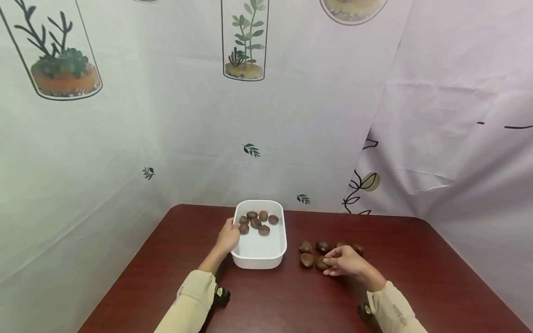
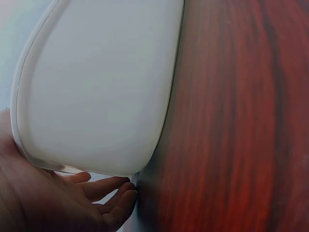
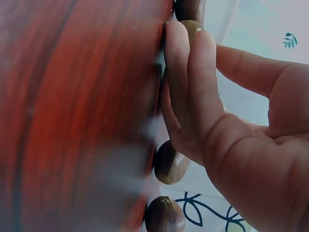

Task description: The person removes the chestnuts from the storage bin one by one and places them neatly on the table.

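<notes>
A white rectangular container point(image 1: 259, 262) stands on the table with several brown chestnuts point(image 1: 256, 223) gathered toward its far end. My left hand point(image 1: 228, 236) grips the container's left side, thumb at the rim and fingers along the outer wall. In the left wrist view those fingers point(image 2: 104, 193) lie beside the container's outer wall point(image 2: 101, 87). To the right of the container, several more chestnuts point(image 1: 306, 260) lie loosely in two rows. My right hand point(image 1: 347, 262) pinches a front-row chestnut point(image 1: 322, 263) that appears to be still at table level; the right wrist view shows this chestnut point(image 3: 191, 28) at the fingertips.
The dark red wood-grain table point(image 1: 275, 300) has rounded far corners. A white curtain point(image 1: 200, 138) with printed plants hangs behind and around it. Two more chestnuts point(image 3: 165, 215) appear below my right hand in the right wrist view.
</notes>
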A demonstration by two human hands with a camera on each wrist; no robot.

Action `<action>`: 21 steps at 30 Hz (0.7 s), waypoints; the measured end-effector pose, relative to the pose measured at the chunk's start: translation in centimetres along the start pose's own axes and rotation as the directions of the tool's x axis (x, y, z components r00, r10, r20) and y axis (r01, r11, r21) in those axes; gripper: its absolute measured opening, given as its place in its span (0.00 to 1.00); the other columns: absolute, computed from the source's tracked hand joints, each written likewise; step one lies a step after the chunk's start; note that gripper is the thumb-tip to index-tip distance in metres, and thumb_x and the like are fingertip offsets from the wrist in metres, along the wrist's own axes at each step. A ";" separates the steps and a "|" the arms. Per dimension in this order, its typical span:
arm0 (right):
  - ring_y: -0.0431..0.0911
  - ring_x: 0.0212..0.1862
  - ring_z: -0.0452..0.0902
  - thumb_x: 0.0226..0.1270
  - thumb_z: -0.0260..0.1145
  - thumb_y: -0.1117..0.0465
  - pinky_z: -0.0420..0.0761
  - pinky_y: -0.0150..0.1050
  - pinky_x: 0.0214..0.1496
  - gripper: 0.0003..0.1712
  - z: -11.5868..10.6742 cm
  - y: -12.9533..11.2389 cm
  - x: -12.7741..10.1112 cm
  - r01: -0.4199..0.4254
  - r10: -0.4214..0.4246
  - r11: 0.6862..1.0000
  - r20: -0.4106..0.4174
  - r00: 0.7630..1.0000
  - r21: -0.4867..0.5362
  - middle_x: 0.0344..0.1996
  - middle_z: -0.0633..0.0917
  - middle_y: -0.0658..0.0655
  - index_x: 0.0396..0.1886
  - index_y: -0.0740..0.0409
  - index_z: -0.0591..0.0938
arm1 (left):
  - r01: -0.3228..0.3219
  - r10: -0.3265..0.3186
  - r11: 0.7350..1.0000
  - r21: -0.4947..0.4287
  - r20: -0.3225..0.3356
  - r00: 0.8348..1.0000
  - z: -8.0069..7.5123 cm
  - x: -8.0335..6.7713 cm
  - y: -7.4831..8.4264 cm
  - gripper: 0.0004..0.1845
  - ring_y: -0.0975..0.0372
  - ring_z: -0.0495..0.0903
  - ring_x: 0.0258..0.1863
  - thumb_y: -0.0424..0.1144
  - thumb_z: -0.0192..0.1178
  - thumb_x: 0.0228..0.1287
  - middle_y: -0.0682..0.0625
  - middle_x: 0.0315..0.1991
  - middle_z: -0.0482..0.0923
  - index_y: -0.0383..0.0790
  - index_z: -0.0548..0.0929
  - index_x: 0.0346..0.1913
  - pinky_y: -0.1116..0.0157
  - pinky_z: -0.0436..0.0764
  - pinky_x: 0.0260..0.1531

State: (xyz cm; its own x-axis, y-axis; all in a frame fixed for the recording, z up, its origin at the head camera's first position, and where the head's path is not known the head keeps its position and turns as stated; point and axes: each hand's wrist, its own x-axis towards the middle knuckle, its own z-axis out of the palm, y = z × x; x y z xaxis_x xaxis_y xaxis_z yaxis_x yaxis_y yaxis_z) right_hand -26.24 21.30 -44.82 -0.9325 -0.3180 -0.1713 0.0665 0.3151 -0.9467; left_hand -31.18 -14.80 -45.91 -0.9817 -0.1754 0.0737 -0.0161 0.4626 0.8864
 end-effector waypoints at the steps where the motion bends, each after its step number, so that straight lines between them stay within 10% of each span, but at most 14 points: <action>1: 0.49 0.32 0.87 0.70 0.61 0.71 0.85 0.36 0.32 0.14 0.0 0.0 0.0 0.001 -0.001 1.000 -0.004 1.000 0.001 0.31 0.82 0.60 0.47 0.81 0.73 | -0.001 0.001 1.000 -0.001 -0.001 1.000 0.0 0.0 0.0 0.25 0.38 0.66 0.66 0.36 0.37 0.76 0.31 0.67 0.67 0.30 0.62 0.71 0.42 0.66 0.63; 21: 0.47 0.28 0.86 0.68 0.63 0.71 0.85 0.38 0.30 0.10 0.1 0.1 -0.2 0.022 -0.026 0.998 -0.073 0.997 -0.054 0.30 0.86 0.60 0.40 0.80 0.79 | -0.009 0.009 1.000 -0.003 -0.006 1.000 0.0 0.1 -0.1 0.25 0.38 0.66 0.65 0.37 0.37 0.76 0.31 0.67 0.67 0.30 0.63 0.70 0.42 0.66 0.63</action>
State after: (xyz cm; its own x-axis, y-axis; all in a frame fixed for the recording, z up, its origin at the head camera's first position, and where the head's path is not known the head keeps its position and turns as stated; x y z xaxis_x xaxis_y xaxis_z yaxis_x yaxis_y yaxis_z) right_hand -26.06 21.32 -44.88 -0.9574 -0.2599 -0.1261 0.0263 0.3562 -0.9340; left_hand -31.29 -14.92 -46.01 -0.9807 -0.1762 0.0843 -0.0066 0.4613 0.8872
